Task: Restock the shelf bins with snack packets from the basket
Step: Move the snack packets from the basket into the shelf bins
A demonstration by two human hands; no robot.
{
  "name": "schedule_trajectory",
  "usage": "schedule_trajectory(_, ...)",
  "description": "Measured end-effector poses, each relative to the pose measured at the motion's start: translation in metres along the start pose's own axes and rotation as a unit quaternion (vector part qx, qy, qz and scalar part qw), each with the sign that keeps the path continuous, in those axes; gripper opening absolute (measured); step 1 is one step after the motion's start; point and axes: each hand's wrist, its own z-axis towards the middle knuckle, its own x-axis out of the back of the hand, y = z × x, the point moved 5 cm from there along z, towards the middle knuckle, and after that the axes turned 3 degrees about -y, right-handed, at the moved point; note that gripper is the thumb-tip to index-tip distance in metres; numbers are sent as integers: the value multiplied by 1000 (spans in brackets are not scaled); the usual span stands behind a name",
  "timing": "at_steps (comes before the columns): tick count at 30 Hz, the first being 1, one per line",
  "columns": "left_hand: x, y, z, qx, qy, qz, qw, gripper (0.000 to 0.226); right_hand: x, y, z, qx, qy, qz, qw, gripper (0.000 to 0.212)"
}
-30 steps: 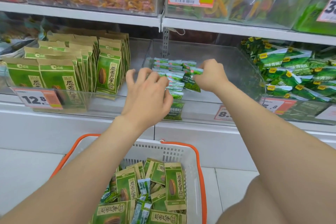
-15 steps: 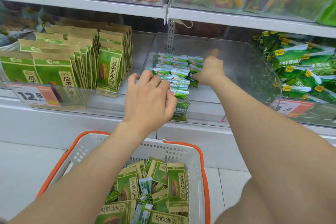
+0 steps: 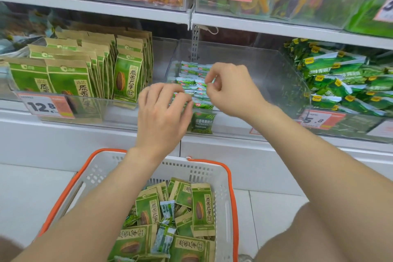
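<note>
A white basket with an orange rim (image 3: 232, 187) stands on the floor below me, holding green sunflower seed packets (image 3: 201, 206) and a few small green packets (image 3: 167, 208). In the clear middle shelf bin (image 3: 255, 66) a row of small green packets (image 3: 191, 70) stands on edge, and one packet (image 3: 203, 122) leans against the bin's front wall. My left hand (image 3: 163, 112) curls its fingers over the front of that row. Just right of the row, my right hand (image 3: 231, 89) hovers with its fingers curled; I see nothing in it.
The bin to the left holds upright sunflower seed packets (image 3: 127, 76) behind a 12.8 price tag (image 3: 45, 105). In the bin to the right green pea packets (image 3: 340, 83) are piled. An upper shelf (image 3: 106, 6) with more bins overhangs. My knee (image 3: 319, 236) is beside the basket.
My right hand has drawn back from the far end of the row toward the front and curled its fingers. My left hand has stayed on the row, its fingers bent more.
</note>
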Motion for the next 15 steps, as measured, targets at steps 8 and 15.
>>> schedule_trajectory(8,-32,-17,-105,40,-212,-53,975,12,-55,-67,-93,131,-379,-69,913,17)
schedule_trajectory(15,-76,-23,-209,75,-600,49,795,17,-129,-56,-133,142,-531,-219,806,14)
